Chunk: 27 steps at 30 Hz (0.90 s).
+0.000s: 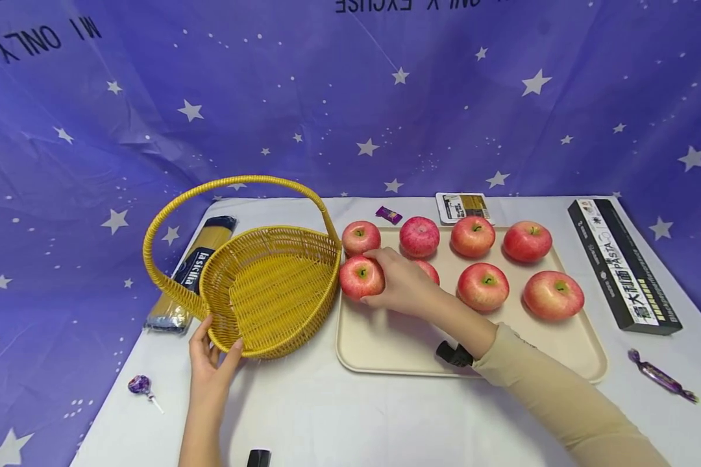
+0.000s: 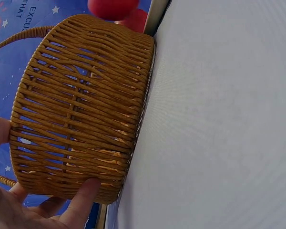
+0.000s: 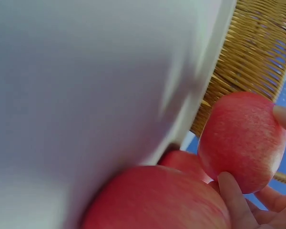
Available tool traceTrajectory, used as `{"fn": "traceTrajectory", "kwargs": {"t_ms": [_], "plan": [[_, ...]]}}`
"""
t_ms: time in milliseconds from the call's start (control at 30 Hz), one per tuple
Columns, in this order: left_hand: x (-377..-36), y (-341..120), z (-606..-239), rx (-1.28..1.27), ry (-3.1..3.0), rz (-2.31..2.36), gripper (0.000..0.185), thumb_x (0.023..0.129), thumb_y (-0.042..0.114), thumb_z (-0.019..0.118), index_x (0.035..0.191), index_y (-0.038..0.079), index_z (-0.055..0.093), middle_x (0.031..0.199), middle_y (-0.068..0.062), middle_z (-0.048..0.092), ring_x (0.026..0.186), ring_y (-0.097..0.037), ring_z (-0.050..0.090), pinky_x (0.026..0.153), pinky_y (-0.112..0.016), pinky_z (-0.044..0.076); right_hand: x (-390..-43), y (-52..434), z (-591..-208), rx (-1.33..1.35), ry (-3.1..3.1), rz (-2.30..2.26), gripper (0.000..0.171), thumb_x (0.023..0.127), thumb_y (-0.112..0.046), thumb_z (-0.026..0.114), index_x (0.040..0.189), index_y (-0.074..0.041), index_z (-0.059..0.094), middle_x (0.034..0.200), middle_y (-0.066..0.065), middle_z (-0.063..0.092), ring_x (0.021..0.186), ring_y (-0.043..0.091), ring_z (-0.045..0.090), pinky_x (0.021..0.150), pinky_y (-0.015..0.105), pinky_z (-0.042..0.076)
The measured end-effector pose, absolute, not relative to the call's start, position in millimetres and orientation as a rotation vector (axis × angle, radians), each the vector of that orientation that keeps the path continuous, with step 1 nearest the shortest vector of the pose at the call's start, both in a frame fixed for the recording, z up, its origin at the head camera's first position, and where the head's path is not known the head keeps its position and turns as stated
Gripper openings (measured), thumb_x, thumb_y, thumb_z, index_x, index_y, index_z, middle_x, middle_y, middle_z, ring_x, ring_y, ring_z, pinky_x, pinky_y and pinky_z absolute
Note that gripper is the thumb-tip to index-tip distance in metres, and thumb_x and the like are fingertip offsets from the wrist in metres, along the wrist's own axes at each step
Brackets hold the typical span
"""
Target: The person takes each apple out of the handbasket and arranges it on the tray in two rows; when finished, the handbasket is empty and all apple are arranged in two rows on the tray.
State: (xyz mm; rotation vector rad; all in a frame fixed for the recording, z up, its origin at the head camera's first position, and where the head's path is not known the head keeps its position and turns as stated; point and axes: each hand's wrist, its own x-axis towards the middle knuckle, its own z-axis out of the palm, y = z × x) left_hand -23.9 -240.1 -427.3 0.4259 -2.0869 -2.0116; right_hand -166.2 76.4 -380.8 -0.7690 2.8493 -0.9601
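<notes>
From the head view, the right hand [image 1: 405, 285] curls round a round red apple [image 1: 359, 277] at the left edge of the cream plastic tray [image 1: 385, 344], beside the yellow woven wicker basket [image 1: 271, 288], whose near rim the left hand [image 1: 210, 363] grips.

In the left-wrist view, fingers [image 2: 83, 200] and thumb pinch the stiff, light basket wall [image 2: 81, 109].

In the right-wrist view, fingertips [image 3: 233, 193] wrap the apple [image 3: 243, 140]: probably firm, smooth and somewhat heavy, best cupped round its widest part.
</notes>
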Motion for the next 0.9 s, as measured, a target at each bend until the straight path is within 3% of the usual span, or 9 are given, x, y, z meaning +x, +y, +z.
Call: {"fn": "traceTrajectory", "kwargs": {"t_ms": [633, 900], "plan": [[-24, -239, -426, 0.440, -2.100, -1.995, 0.073, 0.095, -0.001, 0.055, 0.153, 0.015, 0.012, 0.158, -0.012, 0.007, 0.144, -0.032, 0.013, 0.093, -0.008, 0.040, -168, 61, -395, -0.765, 2.856, -0.730, 0.078, 0.073, -0.044, 0.080, 0.134, -0.009, 0.046, 0.128, 0.010, 0.054, 0.110, 0.026, 0.058, 0.090, 0.043, 0.052], [-25, -239, -426, 0.467, -2.074, -2.052, 0.076, 0.095, -0.002, 0.055, 0.153, 0.018, 0.011, 0.160, -0.010, 0.003, 0.144, -0.032, 0.014, 0.090, -0.010, 0.045, -164, 61, -392, -0.743, 2.836, -0.711, 0.086, 0.074, -0.042, 0.081, 0.142, -0.010, 0.041, 0.134, 0.011, 0.051, 0.116, 0.029, 0.055, 0.094, 0.047, 0.049]]}}
